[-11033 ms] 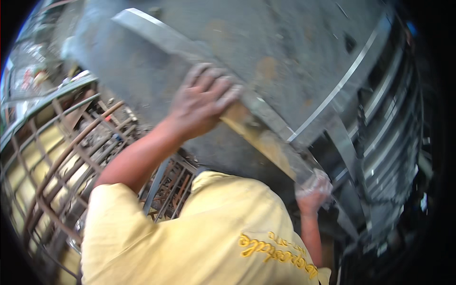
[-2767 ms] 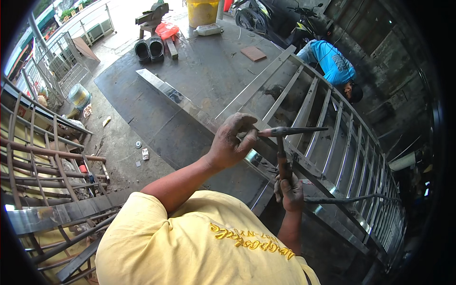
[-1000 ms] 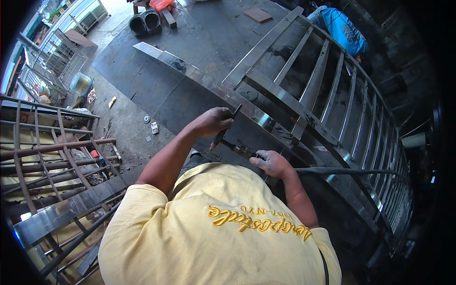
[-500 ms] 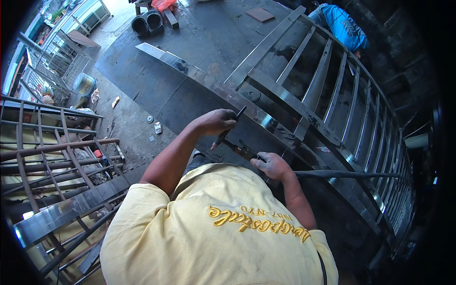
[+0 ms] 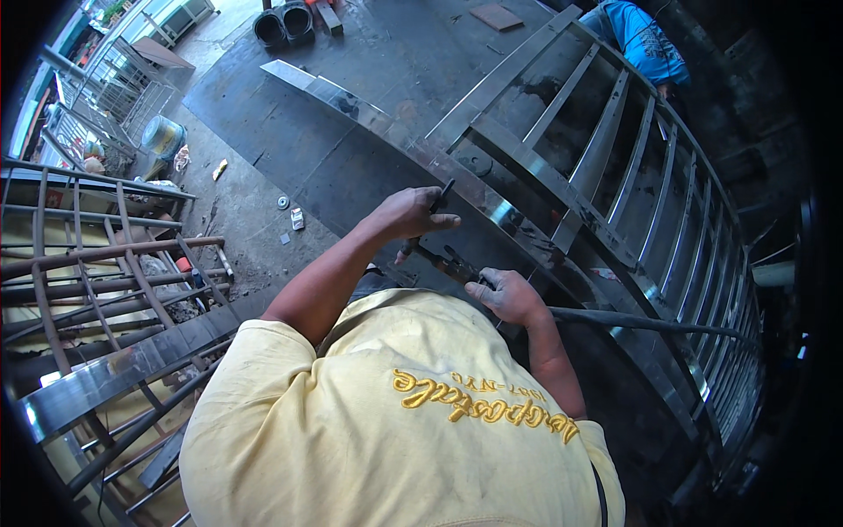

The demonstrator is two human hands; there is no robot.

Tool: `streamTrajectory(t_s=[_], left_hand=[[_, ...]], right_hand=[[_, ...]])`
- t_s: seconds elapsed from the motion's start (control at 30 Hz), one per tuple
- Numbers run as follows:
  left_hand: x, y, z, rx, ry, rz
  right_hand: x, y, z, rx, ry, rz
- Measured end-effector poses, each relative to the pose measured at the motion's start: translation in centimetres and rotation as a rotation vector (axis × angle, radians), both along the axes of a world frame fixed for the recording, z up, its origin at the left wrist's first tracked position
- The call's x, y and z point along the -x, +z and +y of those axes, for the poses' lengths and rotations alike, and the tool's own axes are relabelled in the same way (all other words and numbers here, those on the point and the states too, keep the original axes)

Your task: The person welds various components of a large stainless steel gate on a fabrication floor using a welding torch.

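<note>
Above my lap I hold a TIG welding torch with a dark handle and a pale pinkish nozzle pointing down and left. My left hand is closed round the torch head, its thumb stretched to the right. The black back cap sticks up past its fingers. My right hand grips the rear of the handle. A thick black cable runs off to the right. Just beyond my hands lies a shiny metal bar; the torch appears apart from it.
A large metal frame with slanted bars fills the right side. Rusty pipe grating stands at left. A person in blue is at the far right. A bucket, a small box and two dark cylinders sit farther off.
My left thumb has come out to the right, and that hand has shifted slightly on the torch head. My right hand keeps its grip. The whole view has shifted a little.
</note>
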State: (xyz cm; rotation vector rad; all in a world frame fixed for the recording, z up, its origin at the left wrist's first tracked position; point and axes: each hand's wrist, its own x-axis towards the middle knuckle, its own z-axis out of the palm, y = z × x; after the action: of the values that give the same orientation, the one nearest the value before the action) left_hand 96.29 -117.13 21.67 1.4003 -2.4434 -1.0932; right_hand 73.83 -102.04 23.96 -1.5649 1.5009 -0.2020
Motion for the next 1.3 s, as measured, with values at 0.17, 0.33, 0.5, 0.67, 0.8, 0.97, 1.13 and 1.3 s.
streamTrajectory(t_s=[0.17, 0.33, 0.5, 0.67, 0.8, 0.97, 1.13, 1.3], left_hand=[[-2.2, 0.1, -0.7, -0.497, -0.170, 0.306], [-2.0, -0.9, -0.2, -0.240, -0.084, 0.158], [-0.1, 0.9, 1.2, 0.066, 0.087, -0.053], [0.2, 0.6, 1.0, -0.115, 0.324, 0.398], [-1.0, -0.7, -0.3, -0.172, 0.374, 0.701], [-4.1, -0.5, -1.2, -0.144, 0.479, 0.766], [-6.1, -1.4, -0.7, -0.104, 0.538, 0.689], [-6.7, -2.4, 0.2, -0.145, 0.570, 0.719]], right_hand=[[0.5, -0.6, 0.6, -0.060, -0.040, -0.090], [0.1, -0.2, 0.5, -0.039, -0.024, -0.054], [-0.6, 0.6, 0.5, -0.017, 0.038, 0.060], [-0.3, -0.9, 1.0, -0.076, -0.004, 0.027], [0.6, -1.5, 0.1, -0.133, -0.046, -0.018], [2.0, -2.4, -1.2, -0.301, -0.188, -0.229], [2.9, -3.2, -1.5, -0.344, -0.303, -0.370], [3.6, -4.0, -1.9, -0.372, -0.393, -0.467]])
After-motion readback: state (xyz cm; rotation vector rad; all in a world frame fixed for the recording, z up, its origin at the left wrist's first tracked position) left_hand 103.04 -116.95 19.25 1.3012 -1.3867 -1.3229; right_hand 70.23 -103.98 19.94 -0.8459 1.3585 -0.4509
